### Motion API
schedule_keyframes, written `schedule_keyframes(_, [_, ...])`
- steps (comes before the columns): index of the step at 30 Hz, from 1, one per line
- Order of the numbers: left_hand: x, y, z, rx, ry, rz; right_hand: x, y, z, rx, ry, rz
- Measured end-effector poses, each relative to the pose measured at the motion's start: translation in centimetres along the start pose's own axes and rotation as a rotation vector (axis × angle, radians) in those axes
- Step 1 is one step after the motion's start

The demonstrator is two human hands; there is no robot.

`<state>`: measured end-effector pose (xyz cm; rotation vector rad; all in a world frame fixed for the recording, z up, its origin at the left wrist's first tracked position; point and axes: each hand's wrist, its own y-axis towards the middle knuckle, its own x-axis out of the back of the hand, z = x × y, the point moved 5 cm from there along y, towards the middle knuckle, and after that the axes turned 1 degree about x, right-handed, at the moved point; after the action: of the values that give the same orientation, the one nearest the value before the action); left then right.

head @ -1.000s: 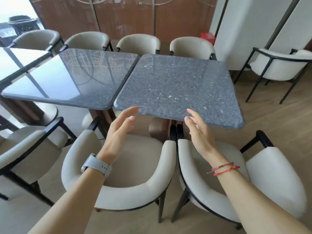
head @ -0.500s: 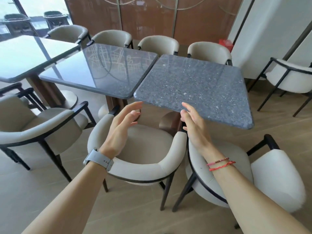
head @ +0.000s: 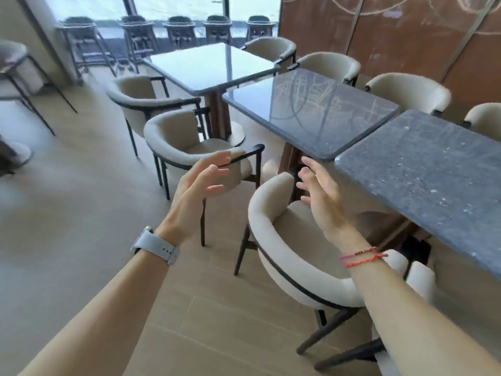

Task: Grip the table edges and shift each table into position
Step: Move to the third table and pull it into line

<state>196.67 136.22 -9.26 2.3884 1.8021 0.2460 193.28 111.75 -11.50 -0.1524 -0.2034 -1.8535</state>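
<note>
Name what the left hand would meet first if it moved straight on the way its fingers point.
Probably the dark armrest of the cream chair ahead of the left hand; depth is uncertain.

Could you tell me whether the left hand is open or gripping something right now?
Open: the left hand is in the air with spread, relaxed fingers, holding nothing.

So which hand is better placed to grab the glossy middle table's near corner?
Right, probably. The right hand is open close by that corner of the glossy middle table; the left hand, also open, sits farther left before an armchair.
</note>
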Motion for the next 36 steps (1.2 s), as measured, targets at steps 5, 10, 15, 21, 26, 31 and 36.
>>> schedule_keyframes(5, [7.9,-5.6,-1.4,0.021,0.04,-0.322,-9.5,0.9,2.1,0.075,0.046,0.291])
schedule_keyframes(10, [14.5,-12.9,-2.5,0.041,0.084,-0.604,-18.8,-0.6,3.9,0.123,0.057,0.562])
schedule_keyframes(15, [19.6,-18.0,-2.6,0.051,0.107,-0.767,-26.3,-2.8,4.8,0.142,0.062,0.729])
schedule_keyframes(21, [25.5,-19.0,-1.4,0.042,0.079,-0.816,-32.7,-3.3,4.9,0.131,0.018,0.771])
schedule_keyframes(26, [29.9,-18.3,-0.7,0.027,0.061,-0.791,-36.8,-2.9,6.1,0.144,0.005,0.76])
schedule_keyframes(31, [33.2,-17.9,-0.1,0.017,0.058,-0.768,-40.2,-2.8,6.4,0.13,0.003,0.759])
schedule_keyframes(36, [36.7,-16.8,0.8,0.013,0.042,-0.777,-43.6,-1.7,6.7,0.115,0.008,0.762])
